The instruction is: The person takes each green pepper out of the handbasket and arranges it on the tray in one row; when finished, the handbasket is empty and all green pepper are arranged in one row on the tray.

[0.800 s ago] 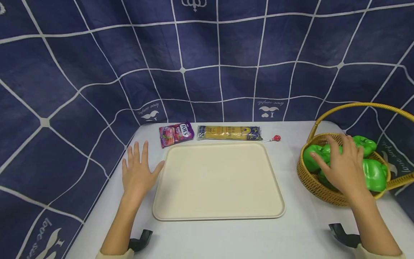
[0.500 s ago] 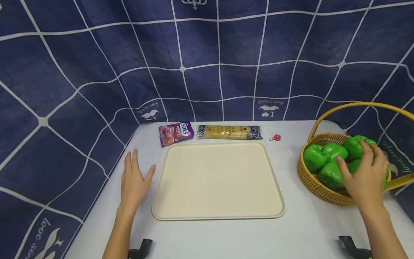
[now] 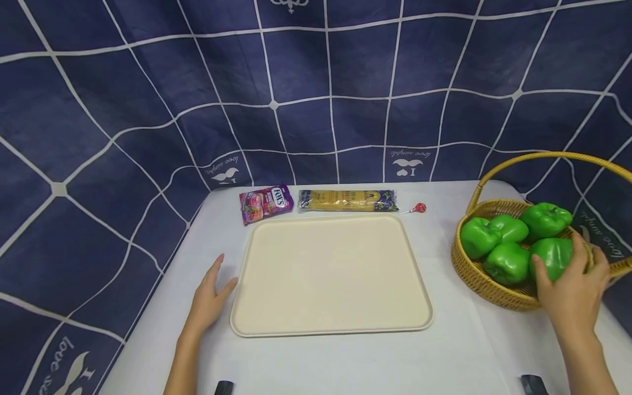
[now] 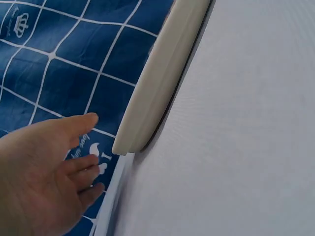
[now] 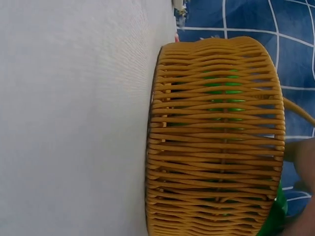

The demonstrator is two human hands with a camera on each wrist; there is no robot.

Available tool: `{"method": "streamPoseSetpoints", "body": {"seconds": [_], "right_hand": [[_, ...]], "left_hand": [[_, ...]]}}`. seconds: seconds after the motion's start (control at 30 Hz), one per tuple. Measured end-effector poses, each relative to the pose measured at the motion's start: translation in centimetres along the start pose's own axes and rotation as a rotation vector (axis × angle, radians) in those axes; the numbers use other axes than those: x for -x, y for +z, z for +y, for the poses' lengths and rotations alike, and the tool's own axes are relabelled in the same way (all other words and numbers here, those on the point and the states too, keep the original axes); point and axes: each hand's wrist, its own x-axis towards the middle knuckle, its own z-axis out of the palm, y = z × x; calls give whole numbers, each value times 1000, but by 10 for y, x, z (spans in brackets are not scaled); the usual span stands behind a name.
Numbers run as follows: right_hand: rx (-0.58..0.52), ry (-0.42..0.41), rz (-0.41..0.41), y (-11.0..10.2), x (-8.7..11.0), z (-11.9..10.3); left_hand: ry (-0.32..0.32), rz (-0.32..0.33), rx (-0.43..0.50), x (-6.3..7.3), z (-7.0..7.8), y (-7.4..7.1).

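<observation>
My right hand [image 3: 573, 291] grips a green bell pepper [image 3: 549, 257] at the near right side of a wicker basket [image 3: 486, 288]. The thumb lies on the pepper's left side, and the fingers curl over its right side, partly hidden. Other green bell peppers [image 3: 508, 263] sit around it in the basket. In the right wrist view the basket's woven side [image 5: 216, 147] covers most of the peppers. My left hand [image 3: 207, 304] is held left of a cream tray [image 3: 331, 274], holding nothing, thumb apart from the fingers. The left wrist view shows its loosely bent fingers near the tray's edge [image 4: 157, 83].
Behind the tray lie a purple candy bag [image 3: 266, 203], a yellow spaghetti packet [image 3: 347, 201] and a red lollipop [image 3: 419, 207]. The basket's tall handle [image 3: 553, 155] arches over the peppers. A blue checked cloth [image 3: 306, 126] hangs at the back and left of the white table [image 3: 345, 365].
My right hand has moved right and down from above the basket onto the near-right pepper. My left hand has drawn back towards me, and its spread fingers have come together.
</observation>
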Motion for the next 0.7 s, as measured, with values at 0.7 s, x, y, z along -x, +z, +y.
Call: {"method": "streamPoseSetpoints", "body": {"seconds": [0.7], "right_hand": [[75,60,-186,-2,5,4]], "left_hand": [[-19,-214,40,10,-20,14]]}}
